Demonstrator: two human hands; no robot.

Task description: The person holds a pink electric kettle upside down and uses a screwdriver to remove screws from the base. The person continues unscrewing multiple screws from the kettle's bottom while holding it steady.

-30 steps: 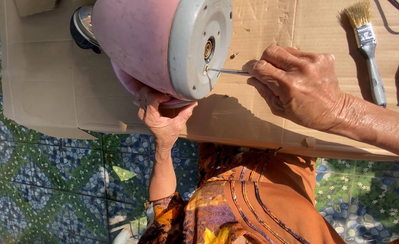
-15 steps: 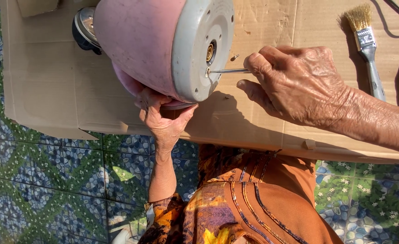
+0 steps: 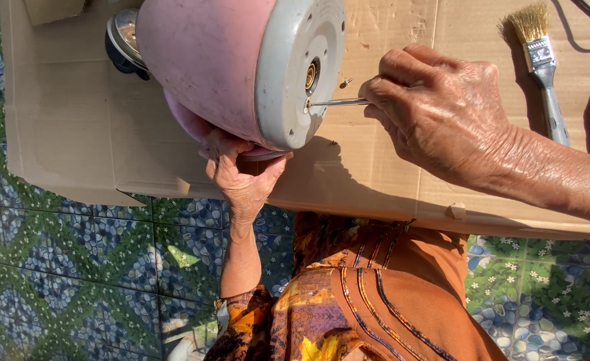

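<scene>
Head view: a round pink plastic appliance body with a grey base plate [image 3: 241, 67] is held tipped on its side over a flattened brown cardboard sheet [image 3: 74, 134]. It is propped from below by the left hand [image 3: 241, 177], whose fingers are curled shut against its lower rim. A thin metal screwdriver shaft [image 3: 338, 102] is pinched in the closed fingers of the right hand [image 3: 442, 113], its tip seated in a screw just beyond the fingertips, beside the brass centre hub [image 3: 310, 75]. Compared with a second ago, the right hand is rolled further over, which suggests the screw is being turned. A grey-handled bristle paintbrush [image 3: 542, 67] lies behind the right knuckles, untouched.
</scene>
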